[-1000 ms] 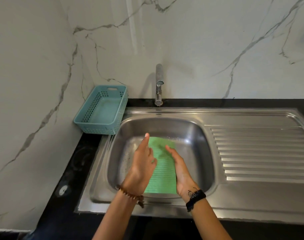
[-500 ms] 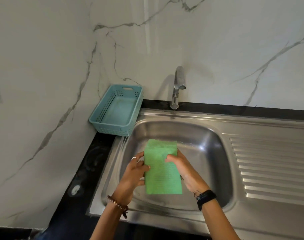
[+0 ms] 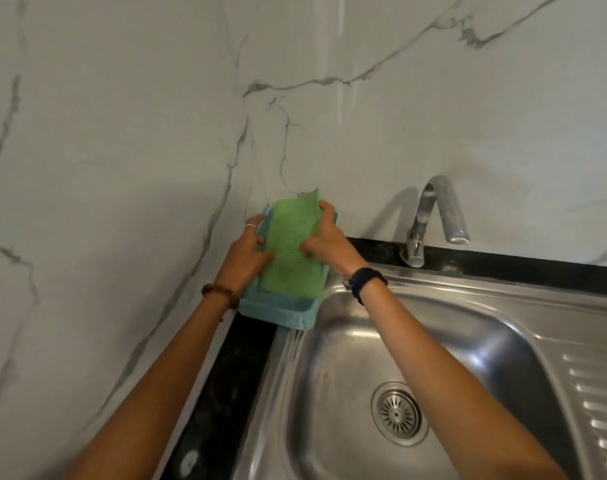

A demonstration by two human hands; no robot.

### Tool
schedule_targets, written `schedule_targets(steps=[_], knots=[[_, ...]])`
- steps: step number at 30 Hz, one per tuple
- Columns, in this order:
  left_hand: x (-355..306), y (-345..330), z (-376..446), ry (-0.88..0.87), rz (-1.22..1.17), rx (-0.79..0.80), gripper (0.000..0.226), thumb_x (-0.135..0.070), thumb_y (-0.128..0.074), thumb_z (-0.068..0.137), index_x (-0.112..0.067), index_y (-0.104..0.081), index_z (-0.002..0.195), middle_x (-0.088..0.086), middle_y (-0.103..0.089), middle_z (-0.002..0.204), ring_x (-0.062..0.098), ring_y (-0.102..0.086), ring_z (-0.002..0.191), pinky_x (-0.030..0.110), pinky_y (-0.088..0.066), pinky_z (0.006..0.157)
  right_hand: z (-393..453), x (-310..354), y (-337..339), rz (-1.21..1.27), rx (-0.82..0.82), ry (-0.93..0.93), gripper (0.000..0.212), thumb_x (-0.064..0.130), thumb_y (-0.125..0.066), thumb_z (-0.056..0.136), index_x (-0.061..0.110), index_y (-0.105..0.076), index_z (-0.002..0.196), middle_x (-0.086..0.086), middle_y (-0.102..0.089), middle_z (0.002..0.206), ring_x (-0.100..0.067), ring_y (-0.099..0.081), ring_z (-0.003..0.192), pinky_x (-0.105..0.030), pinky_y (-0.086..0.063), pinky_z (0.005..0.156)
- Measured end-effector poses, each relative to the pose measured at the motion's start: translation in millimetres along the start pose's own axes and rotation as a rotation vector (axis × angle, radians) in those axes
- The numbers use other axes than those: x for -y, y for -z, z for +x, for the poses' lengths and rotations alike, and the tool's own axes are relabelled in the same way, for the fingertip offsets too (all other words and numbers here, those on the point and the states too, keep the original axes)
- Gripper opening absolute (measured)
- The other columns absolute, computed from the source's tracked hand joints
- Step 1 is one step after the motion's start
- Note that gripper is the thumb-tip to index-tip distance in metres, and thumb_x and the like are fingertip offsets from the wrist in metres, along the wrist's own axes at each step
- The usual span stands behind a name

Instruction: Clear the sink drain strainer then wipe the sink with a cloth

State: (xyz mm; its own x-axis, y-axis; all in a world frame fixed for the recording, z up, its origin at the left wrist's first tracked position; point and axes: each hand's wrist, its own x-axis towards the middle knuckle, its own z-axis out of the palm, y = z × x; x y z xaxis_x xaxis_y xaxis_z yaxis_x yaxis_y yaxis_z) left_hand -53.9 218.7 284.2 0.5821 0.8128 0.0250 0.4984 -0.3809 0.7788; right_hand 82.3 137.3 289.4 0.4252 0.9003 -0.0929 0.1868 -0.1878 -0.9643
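A folded green cloth (image 3: 291, 244) is held flat over the teal plastic basket (image 3: 278, 311) at the back left corner. My left hand (image 3: 245, 259) grips its left edge and my right hand (image 3: 324, 242) grips its right edge. Both arms reach across the steel sink (image 3: 357, 344). The round drain strainer (image 3: 397, 413) lies bare in the sink bottom, with no debris that I can see on it.
A chrome tap (image 3: 433, 216) stands behind the sink to the right of my hands. The ribbed draining board (image 3: 596, 403) runs off to the right. Marble walls close the left side and back. A black counter strip (image 3: 222, 386) lies left of the sink.
Both hands have lifted the green cloth out of the sink and carried it back and left over the teal basket. The drain strainer is now uncovered.
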Motion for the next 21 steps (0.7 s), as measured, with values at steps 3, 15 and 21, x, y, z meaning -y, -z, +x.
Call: schedule_targets(steps=[3,15,21], knots=[[21.7,-13.4,39.9,-0.077,0.123,-0.005,0.059,0.0,-0.047,0.087,-0.015,-0.03,0.142,0.014,-0.058,0.117,0.026,-0.055,0.109,0.026,-0.042,0.087,44.1,-9.5,-21.5,-0.333,-0.016,-0.026,0.089,-0.005,-0.049,0.084,0.008,0.013,0.147,-0.022,-0.061,0.11,-0.035,-0.062,0.096,-0.034,-0.047,0.077],[40.7,-56.9,57.7,0.026,0.732,0.207,0.025,-0.014,-0.038,0.096,-0.003,-0.057,0.109,0.02,-0.054,0.122,0.032,-0.058,0.101,0.039,-0.049,0.082,61.2,-38.1,-51.6,-1.15,0.02,0.001,0.025,0.005,-0.04,0.095,0.002,-0.055,0.114,-0.016,-0.055,0.122,-0.029,-0.058,0.108,-0.033,-0.048,0.082],[-22.0,-73.8,-30.1,-0.221,0.156,-0.167,0.015,-0.015,-0.049,0.09,-0.009,-0.061,0.086,0.009,-0.067,0.088,0.02,-0.061,0.079,0.029,-0.044,0.066,-48.7,-17.1,-9.4,-0.759,-0.363,0.284,0.016,0.022,-0.045,0.093,0.014,-0.057,0.101,-0.005,-0.064,0.098,-0.026,-0.064,0.079,-0.035,-0.05,0.061]])
